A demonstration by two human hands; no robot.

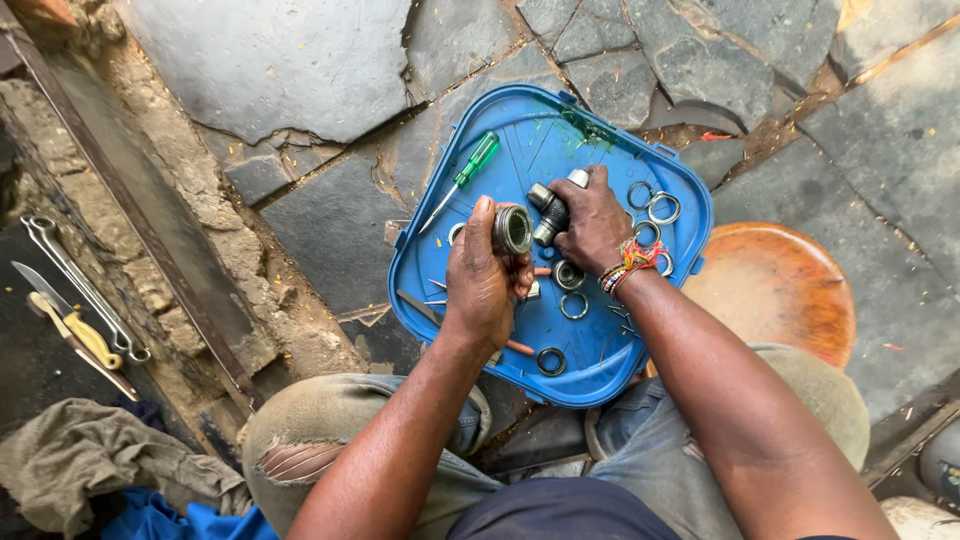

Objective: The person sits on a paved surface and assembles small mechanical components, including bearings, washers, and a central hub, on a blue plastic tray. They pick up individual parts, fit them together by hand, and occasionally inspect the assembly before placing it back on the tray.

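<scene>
The left hand (483, 283) grips a dull grey, ring-shaped metal bearing (512, 230), its round open face turned to the right. The right hand (592, 222) is closed around a dark, greasy cylindrical metal shaft (549, 212) just beside it. Both hover over a blue square plastic tray (520, 130) lying on the stone floor, strewn with loose steel rings (662, 208) and a green-handled screwdriver (462, 178). The tray's upper half lies mostly bare; its near edge sits between the knees.
</scene>
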